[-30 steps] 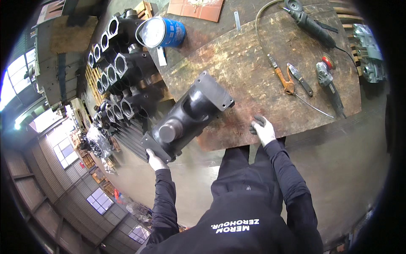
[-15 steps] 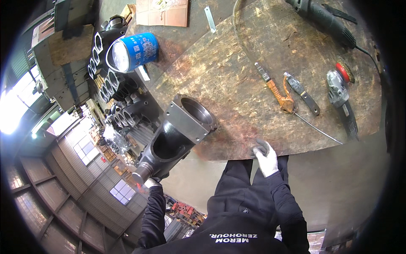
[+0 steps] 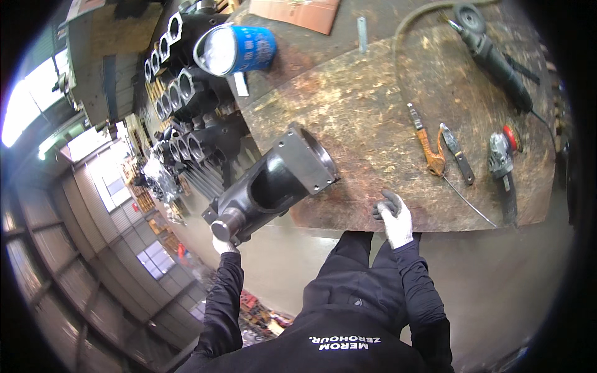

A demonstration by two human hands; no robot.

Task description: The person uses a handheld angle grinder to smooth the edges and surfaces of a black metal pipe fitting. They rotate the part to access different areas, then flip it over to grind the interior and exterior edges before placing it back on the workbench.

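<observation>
- Black cast metal, that's the big part (image 3: 273,183) here: a long hollow housing with a square flange and a round opening at the far end, and a short grey round stub at the near end.
- It sits tilted, the flange end resting on the near left corner of the rusty worktable (image 3: 373,118), the rest hanging out over the edge toward the floor.
- The left hand (image 3: 224,244), in a light glove, is tucked under the stub end and props it up. It's mostly hidden behind the part, so I can't tell how the fingers are curled.
- The right hand (image 3: 394,217) wears a white glove with dark grey fingers. It lies on the near edge of the table with the fingers bent over the rim, nothing else in it, well apart from the housing.
- Further right on the table: an orange-handled tool (image 3: 428,146), a dark grey-handled tool (image 3: 458,154) just beside it, and a thin metal rod (image 3: 469,200) running out from under them.
- A small angle grinder (image 3: 502,168) with a red bit on it lies near the right edge, and a larger dark grinder (image 3: 494,59) with its cable sits at the far right corner.
- A blue tin (image 3: 235,50) lies on its side at the far left of the table, shiny end facing us.
- Left of the table, lower down, there's a stack of more black castings (image 3: 180,99) with round flanged openings.
- Only the one head view, so that's all.
</observation>
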